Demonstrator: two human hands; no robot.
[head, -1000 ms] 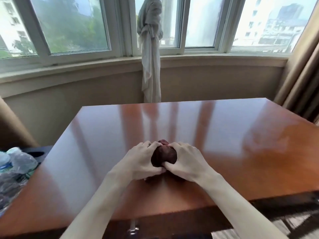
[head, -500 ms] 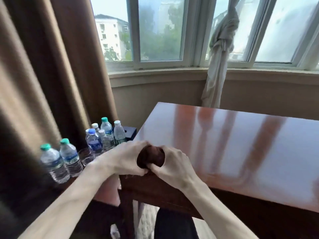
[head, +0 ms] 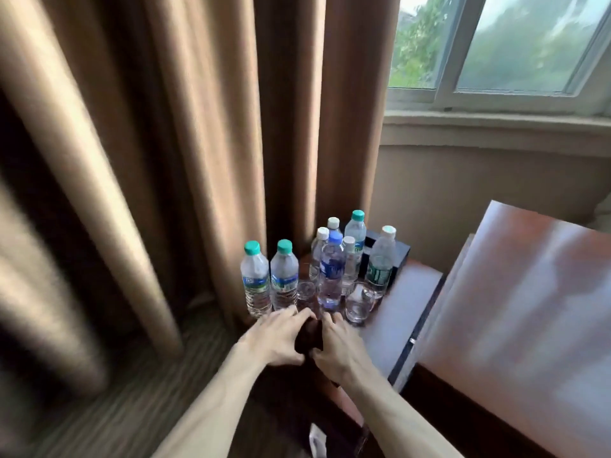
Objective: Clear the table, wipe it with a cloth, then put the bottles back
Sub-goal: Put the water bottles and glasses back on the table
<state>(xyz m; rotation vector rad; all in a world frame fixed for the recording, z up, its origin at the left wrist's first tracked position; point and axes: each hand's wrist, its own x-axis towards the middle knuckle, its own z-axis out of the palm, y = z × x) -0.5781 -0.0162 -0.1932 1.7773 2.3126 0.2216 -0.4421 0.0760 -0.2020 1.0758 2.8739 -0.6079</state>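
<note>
Clear plastic water bottles, capped teal, white and blue, stand clustered on a low brown side table; contents unclear. Two clear drinking glasses stand empty. Left hand and right hand clench a bunched dark maroon cloth before the bottles.

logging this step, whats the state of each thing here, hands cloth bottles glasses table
left hand: grip on the cloth
right hand: grip on the cloth
cloth: bunched between both hands
bottles: upright, capped, on the side stand
glasses: upright, look empty
table: visible top bare, glossy
window: appears shut
curtain: hanging behind the bottles
</note>
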